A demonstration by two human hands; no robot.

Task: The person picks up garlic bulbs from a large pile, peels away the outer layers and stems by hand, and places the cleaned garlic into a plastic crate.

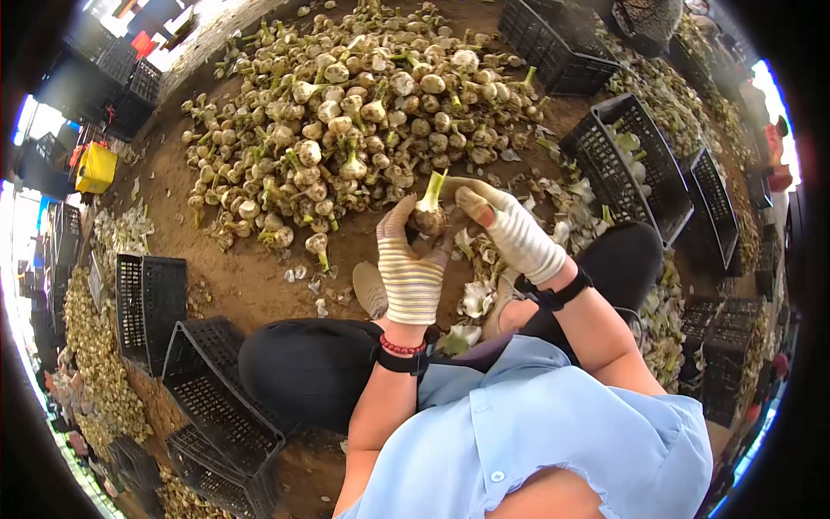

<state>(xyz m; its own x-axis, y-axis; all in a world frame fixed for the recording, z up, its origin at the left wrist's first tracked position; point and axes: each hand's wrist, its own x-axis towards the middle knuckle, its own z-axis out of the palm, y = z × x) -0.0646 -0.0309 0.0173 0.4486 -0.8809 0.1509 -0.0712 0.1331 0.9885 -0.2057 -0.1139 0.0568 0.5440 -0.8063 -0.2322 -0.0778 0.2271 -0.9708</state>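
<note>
— Starting from the left, why does everything sit this way?
— The black plastic crate point(220, 415) stands beside your left knee, probably to be easy to reach. Your left hand point(409, 275), in a striped knit glove, is curled snugly around the garlic bulb point(428, 220). It has the bulb low and nearly upright, presumably so the green-tipped stem point(431, 189) stands free above your fingers.

— And across from it?
— Your right hand point(520, 232) is partly closed, its fingertips right beside the stem top. You may be steadying or working there; I can't tell whether it touches the stem or hides anything. The slatted crate point(601, 170) past it, with leafy scraps inside, seems set for your right side.

— What about underfoot and around?
— Far left, you have a yellow container point(96, 168) near stacked crates. You sit over bare brown earth point(226, 290), with a broad garlic heap point(346, 130) ahead of you. Pale husks point(477, 299) litter the area between your legs, and more garlic and scraps run along the right.
</note>
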